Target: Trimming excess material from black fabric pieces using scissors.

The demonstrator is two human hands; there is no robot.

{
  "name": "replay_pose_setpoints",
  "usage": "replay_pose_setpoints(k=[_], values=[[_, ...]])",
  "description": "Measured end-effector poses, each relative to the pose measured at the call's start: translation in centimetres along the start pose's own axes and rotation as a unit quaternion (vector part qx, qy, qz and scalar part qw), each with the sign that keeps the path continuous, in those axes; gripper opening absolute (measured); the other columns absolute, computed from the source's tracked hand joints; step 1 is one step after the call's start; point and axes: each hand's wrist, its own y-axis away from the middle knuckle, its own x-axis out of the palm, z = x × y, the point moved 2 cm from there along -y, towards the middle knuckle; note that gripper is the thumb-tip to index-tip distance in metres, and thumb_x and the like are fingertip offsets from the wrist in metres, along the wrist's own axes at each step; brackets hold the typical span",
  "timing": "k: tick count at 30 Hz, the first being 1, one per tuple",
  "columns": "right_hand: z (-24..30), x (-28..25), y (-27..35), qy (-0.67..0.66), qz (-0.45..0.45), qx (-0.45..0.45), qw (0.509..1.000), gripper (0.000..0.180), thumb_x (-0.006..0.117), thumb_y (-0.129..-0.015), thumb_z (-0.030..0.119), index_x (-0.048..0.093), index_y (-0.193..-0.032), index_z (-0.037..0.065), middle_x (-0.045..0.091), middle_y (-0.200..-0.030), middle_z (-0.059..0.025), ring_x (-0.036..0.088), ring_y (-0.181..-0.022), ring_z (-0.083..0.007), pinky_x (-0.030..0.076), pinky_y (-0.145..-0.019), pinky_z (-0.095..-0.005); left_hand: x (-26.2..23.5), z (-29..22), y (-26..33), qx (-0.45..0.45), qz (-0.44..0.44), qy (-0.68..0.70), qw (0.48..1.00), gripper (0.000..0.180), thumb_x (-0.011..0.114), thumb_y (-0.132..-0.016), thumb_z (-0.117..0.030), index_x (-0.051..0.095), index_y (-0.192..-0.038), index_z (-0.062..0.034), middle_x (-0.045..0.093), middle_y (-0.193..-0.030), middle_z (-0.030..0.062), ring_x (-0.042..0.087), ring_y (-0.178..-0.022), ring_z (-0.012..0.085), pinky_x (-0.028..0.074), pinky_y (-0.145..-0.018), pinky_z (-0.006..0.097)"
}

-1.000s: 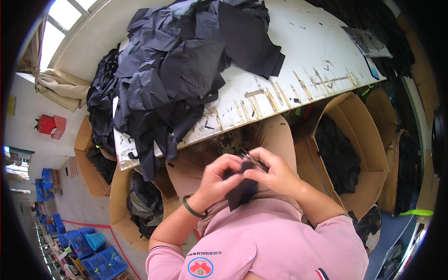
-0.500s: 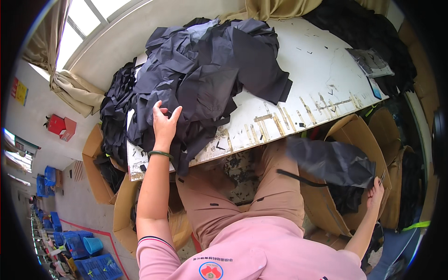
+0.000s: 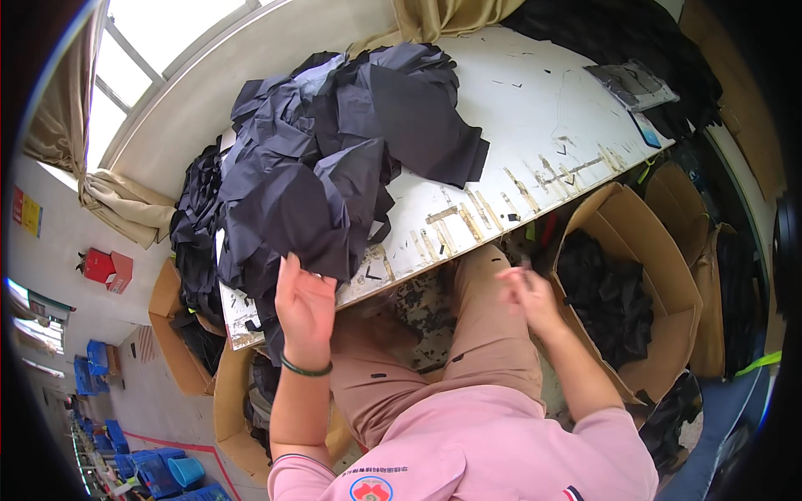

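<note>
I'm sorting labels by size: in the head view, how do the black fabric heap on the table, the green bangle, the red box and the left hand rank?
1. Black fabric heap
2. Left hand, though the red box may be farther away
3. Red box
4. Green bangle

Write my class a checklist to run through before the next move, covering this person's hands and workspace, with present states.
1. Left hand at the near side of the black cloth pile: ok.
2. Left hand firmly gripping cloth: cannot tell.
3. Right hand apart from the pile: ok.
4. Right hand's contents identifiable: cannot tell, blurred.
5. White table free of scraps: not ok, small dark scraps lie there.
6. Right-side cardboard box open: ok.
</note>
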Motion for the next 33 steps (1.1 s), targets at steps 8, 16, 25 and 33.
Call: replay_pose_setpoints(k=[8, 16, 25, 33], values=[[2.3, 17.1, -5.0, -0.401, 0.148, 0.170, 0.888, 0.046, 0.044, -0.101, 0.040, 0.052, -0.125, 0.002, 0.062, -0.086, -0.0066, 0.044, -0.047, -0.0107, 0.038, -0.047, -0.0230, -2.3, 5.5, 10.4, -0.133, 0.103, 0.201, 0.965, 0.053, 0.047, -0.088, -0.012, 0.040, -0.140, -0.0047, 0.045, -0.143, 0.0082, 0.042, -0.132, 0.0236, 0.033, -0.111, 0.041], [3.4, 12.4, -2.1, -0.380, 0.214, -0.016, 0.900, 0.020, 0.052, -0.090, -0.003, 0.059, -0.109, -0.004, 0.065, -0.098, -0.0062, 0.065, -0.083, -0.0179, 0.055, -0.073, -0.0305, -9.6, 6.6, 11.9, -0.237, -0.020, -0.269, 0.933, 0.026, 0.059, -0.088, -0.007, 0.054, -0.114, -0.0038, 0.059, -0.111, 0.0087, 0.058, -0.100, 0.0175, 0.045, -0.092, 0.033], [6.5, 11.6, 2.5, 0.358, 0.154, -0.445, 0.806, 0.023, 0.066, -0.075, 0.015, 0.065, -0.096, 0.008, 0.065, -0.091, -0.0124, 0.061, -0.080, -0.0328, 0.049, -0.067, -0.0399, 1.2, 3.4, 9.9, 0.053, 0.306, -0.424, 0.851, 0.112, 0.085, -0.062, -0.050, 0.025, -0.144, -0.0029, 0.025, -0.148, 0.0164, 0.036, -0.134, 0.0312, 0.026, -0.111, 0.041], [9.0, 10.1, 4.3, 0.342, 0.214, -0.488, 0.774, 0.017, 0.066, -0.073, 0.015, 0.065, -0.090, 0.012, 0.066, -0.089, -0.0090, 0.063, -0.071, -0.0277, 0.049, -0.058, -0.0380, -0.9, 6.8, 9.7, -0.091, 0.130, -0.228, 0.961, 0.016, 0.062, -0.085, -0.007, 0.058, -0.099, -0.0010, 0.055, -0.124, 0.0200, 0.054, -0.117, 0.0276, 0.041, -0.101, 0.040]])
